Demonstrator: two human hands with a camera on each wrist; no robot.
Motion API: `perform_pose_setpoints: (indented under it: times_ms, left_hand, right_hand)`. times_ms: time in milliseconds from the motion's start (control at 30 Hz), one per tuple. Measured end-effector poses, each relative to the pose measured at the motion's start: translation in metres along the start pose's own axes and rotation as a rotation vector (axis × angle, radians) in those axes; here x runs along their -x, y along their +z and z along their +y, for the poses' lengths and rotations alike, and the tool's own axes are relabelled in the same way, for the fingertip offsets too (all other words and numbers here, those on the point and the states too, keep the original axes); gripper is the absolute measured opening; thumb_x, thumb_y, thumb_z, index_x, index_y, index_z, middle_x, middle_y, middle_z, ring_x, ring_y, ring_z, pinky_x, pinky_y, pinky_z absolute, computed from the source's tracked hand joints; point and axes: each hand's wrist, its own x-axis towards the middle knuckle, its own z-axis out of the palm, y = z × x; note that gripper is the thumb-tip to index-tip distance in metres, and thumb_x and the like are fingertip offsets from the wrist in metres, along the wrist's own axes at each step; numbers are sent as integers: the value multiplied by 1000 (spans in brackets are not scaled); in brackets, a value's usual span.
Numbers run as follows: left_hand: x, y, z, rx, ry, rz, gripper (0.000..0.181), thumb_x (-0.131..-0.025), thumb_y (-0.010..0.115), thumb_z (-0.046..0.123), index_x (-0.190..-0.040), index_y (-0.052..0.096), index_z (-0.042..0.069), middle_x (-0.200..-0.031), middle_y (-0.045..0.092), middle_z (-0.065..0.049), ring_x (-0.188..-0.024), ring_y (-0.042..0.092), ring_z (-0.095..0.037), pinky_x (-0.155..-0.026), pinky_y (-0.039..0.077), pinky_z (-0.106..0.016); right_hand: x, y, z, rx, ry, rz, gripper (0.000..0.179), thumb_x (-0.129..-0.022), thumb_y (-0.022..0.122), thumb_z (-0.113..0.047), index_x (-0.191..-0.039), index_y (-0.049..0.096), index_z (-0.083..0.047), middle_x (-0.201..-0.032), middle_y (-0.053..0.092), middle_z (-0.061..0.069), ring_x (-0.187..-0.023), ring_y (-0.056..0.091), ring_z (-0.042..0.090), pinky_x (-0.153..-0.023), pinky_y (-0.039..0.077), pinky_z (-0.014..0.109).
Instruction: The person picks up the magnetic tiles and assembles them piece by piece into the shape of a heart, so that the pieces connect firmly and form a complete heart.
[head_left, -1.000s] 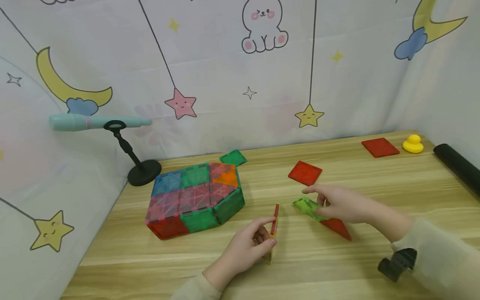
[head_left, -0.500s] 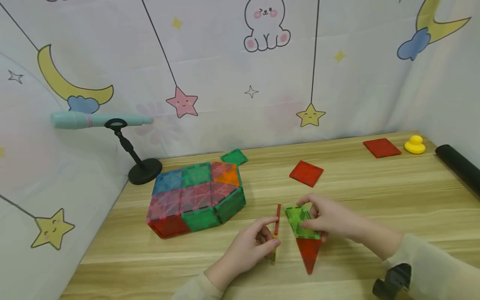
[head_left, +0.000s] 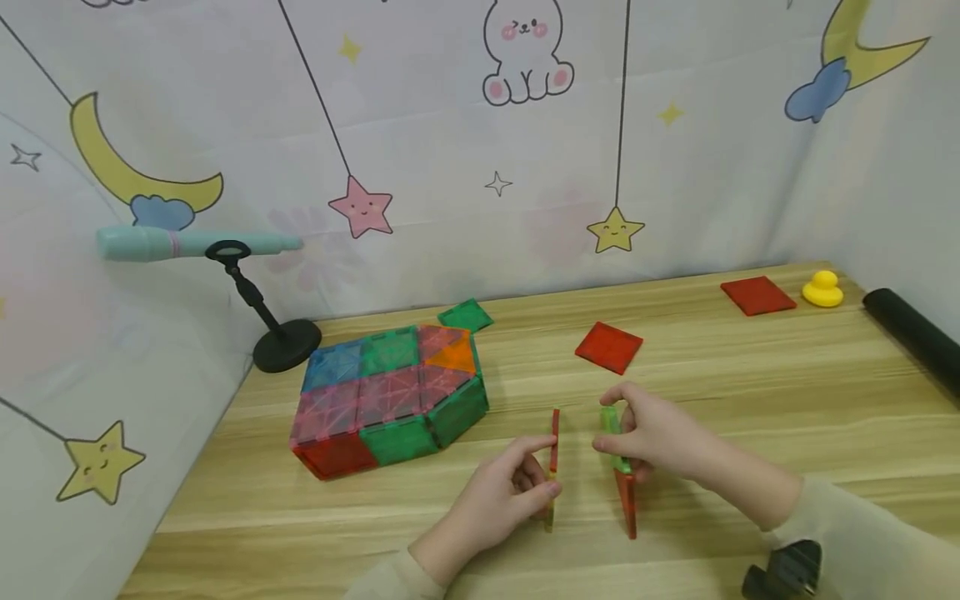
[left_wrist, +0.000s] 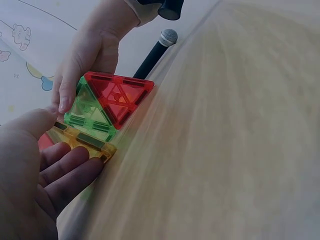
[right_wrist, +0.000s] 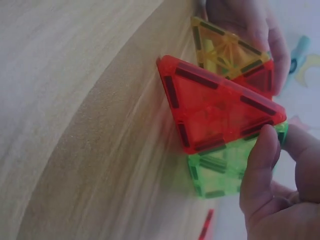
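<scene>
My left hand (head_left: 487, 496) holds a thin upright pair of joined magnetic tiles, a red tile (head_left: 555, 437) and a yellow triangular tile (right_wrist: 230, 50). To its right, my right hand (head_left: 663, 437) pinches a light green magnetic tile (right_wrist: 215, 172) between thumb and fingers. A red triangular tile (right_wrist: 215, 107) is joined along one edge of the green one. In the head view both pairs stand edge-on, with a small gap of table between them. Left of the hands sits a low box (head_left: 390, 400) built of coloured magnetic tiles.
Red square tiles (head_left: 609, 347) (head_left: 757, 295) lie behind the hands, and a green tile (head_left: 466, 315) lies behind the box. A yellow toy duck (head_left: 822, 289) and a black microphone (head_left: 911, 337) are at the right. A black stand (head_left: 287, 344) holds a mint-coloured microphone-like stick (head_left: 150, 244).
The right hand has moved left and turned the green and red tiles from lying slanted to standing edge-on, parallel to the left pair. The left hand has stayed nearly still.
</scene>
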Motion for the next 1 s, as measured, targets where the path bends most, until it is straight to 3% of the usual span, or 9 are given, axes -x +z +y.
perform_pose_setpoints:
  times_ms: [167,667,733,833,933,1000]
  left_hand:
    - [0,2,2,13,-7,-15,47,-90,64,20,-134,48,13,-80,58,4,-64,54,-3,-59,47,-20]
    - [1,2,2,21,-32,-7,47,-90,65,18,-133,48,15,-81,59,4,-63,54,-4,-58,47,-20]
    - [1,2,2,25,-25,-8,47,-90,64,19,-133,48,15,-81,59,4,-63,54,-4,-58,47,-21]
    - [1,2,2,26,-15,0,47,-90,65,18,-134,48,14,-81,59,3,-64,54,-4,-58,47,-21]
    - [1,2,1,23,-7,8,47,-89,65,17,-133,49,13,-81,59,3,-64,54,-4,-58,47,-21]
    - [1,2,1,25,-7,7,47,-89,65,17,-133,49,14,-81,59,3,-64,54,-4,-57,47,-21]
  right_hand:
    - [0,1,2,-58,10,3,65,-82,73,-23,-130,39,2,-67,55,10,-47,57,24,-51,51,35]
    - [0,-13,6,-103,-3,-31,63,-85,70,-26,-132,39,-1,-71,52,13,-51,53,22,-49,52,37]
    - [-5,-21,10,-63,-22,-11,60,-87,68,-28,-133,40,-2,-73,53,14,-51,51,21,-47,50,37]
    - [-23,-38,20,115,-94,76,53,-90,63,-28,-131,45,0,-82,56,14,-57,52,21,-50,47,36]
    - [-48,-53,35,339,-162,158,49,-91,60,-26,-129,49,3,-104,59,19,-81,58,31,-70,49,44]
    - [-63,-59,45,460,-193,159,49,-91,61,-25,-130,51,3,-120,53,25,-103,53,40,-86,44,52]
